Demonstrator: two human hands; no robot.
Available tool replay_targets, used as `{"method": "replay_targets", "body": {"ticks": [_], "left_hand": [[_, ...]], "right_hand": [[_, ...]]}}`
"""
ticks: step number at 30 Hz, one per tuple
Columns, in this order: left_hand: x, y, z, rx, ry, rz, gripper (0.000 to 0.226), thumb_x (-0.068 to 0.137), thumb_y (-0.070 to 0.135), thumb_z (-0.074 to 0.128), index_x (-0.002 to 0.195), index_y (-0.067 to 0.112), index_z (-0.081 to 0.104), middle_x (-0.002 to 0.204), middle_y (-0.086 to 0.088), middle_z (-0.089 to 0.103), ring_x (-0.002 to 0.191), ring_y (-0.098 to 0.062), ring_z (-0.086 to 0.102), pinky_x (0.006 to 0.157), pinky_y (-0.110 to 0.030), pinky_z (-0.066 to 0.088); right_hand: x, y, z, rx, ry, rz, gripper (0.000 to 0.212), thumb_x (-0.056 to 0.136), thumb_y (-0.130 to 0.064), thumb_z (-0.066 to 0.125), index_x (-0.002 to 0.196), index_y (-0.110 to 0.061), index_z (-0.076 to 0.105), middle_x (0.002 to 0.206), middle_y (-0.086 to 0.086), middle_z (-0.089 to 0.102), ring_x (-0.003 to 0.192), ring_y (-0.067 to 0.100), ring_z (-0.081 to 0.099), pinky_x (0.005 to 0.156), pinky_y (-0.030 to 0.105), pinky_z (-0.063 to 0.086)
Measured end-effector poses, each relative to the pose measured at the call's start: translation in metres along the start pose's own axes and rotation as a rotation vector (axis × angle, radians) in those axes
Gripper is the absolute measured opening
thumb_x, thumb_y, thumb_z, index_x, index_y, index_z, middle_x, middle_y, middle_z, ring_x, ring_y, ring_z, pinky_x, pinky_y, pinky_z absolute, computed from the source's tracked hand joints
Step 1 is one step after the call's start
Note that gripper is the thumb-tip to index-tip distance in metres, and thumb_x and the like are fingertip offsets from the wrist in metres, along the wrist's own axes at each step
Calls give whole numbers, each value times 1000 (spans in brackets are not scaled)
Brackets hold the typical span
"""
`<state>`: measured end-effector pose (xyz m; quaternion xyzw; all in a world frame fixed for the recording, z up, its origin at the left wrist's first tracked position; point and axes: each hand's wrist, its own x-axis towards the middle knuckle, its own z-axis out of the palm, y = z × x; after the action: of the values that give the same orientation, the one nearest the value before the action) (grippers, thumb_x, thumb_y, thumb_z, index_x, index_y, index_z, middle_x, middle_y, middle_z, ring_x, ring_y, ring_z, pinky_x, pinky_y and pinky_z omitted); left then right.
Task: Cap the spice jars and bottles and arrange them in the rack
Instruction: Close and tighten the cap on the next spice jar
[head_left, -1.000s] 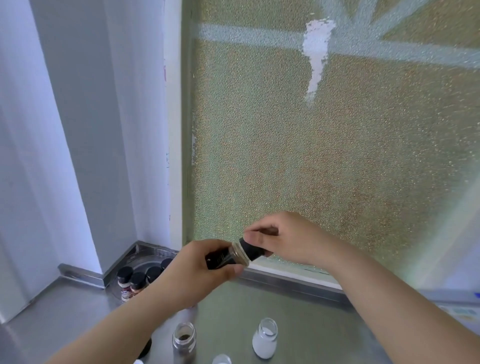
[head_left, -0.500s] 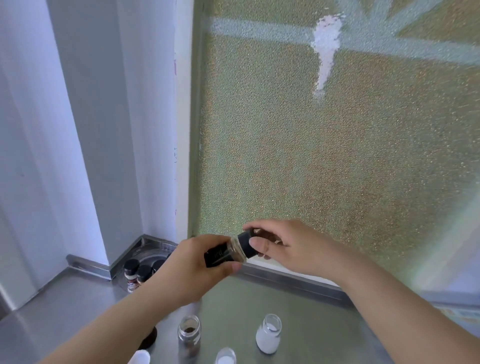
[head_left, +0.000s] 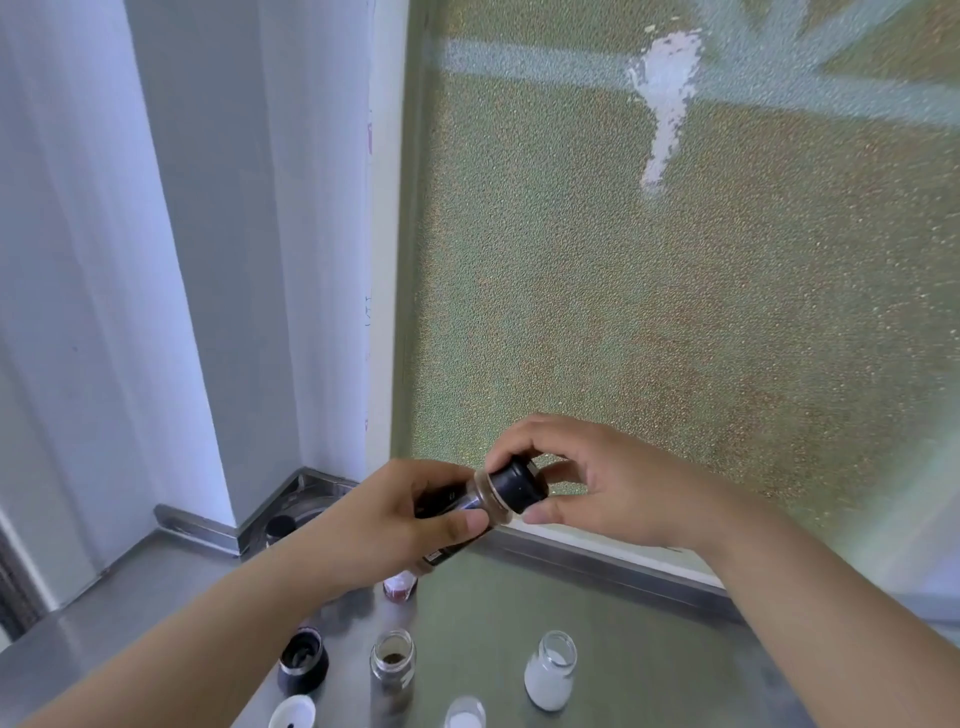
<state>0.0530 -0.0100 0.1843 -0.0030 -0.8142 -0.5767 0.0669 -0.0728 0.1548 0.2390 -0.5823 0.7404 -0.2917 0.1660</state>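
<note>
My left hand (head_left: 395, 525) grips a dark spice jar (head_left: 470, 501) held tilted in the air, its mouth toward the right. My right hand (head_left: 587, 483) has its fingertips pinched around the black cap (head_left: 517, 484) that sits on the jar's mouth. Below, on the steel counter (head_left: 649, 649), stand uncapped jars: one with brown spice (head_left: 393, 662), one with white powder (head_left: 551, 670), another white one (head_left: 465, 717) at the bottom edge and a red one (head_left: 400, 590) partly behind my left wrist. The round rack (head_left: 306, 506) sits in the corner, mostly hidden by my arm.
A loose black cap (head_left: 304, 660) lies upside down on the counter, and a white cap (head_left: 292, 713) lies at the bottom edge. A capped jar top (head_left: 280, 526) shows in the rack. A textured glass pane (head_left: 675, 286) rises behind, white wall panels at left.
The view has tilted down and shifted, showing more of the counter. My right hand has turned on the cap, its fingers now spread around it. The jar stays in my left hand.
</note>
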Motion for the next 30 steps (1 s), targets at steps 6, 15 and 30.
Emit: {"method": "replay_targets", "body": {"ticks": [6,15,30], "left_hand": [[0,7,3,246,86,62,15,79,28,64,88,16,62,65,-5,55,55,-6,44,54,-20,37],[3,13,10,411,295,170,26,76,24,70,99,33,61,69,16,61,64,4,54,59,-7,39],[-11,-5,7,360,310,65,28,77,21,69,85,44,56,75,-6,66,59,-24,61,49,-23,48]], "right_hand": [[1,1,4,-99,71,90,21,81,-31,68,100,-34,60,87,-14,68,84,1,65,81,21,53],[-8,-4,1,87,12,200,53,75,-60,52,122,-35,52,111,-17,61,84,6,69,77,24,56],[9,6,31,60,153,152,32,86,-49,52,103,-25,63,78,1,72,67,11,71,72,30,58]]}}
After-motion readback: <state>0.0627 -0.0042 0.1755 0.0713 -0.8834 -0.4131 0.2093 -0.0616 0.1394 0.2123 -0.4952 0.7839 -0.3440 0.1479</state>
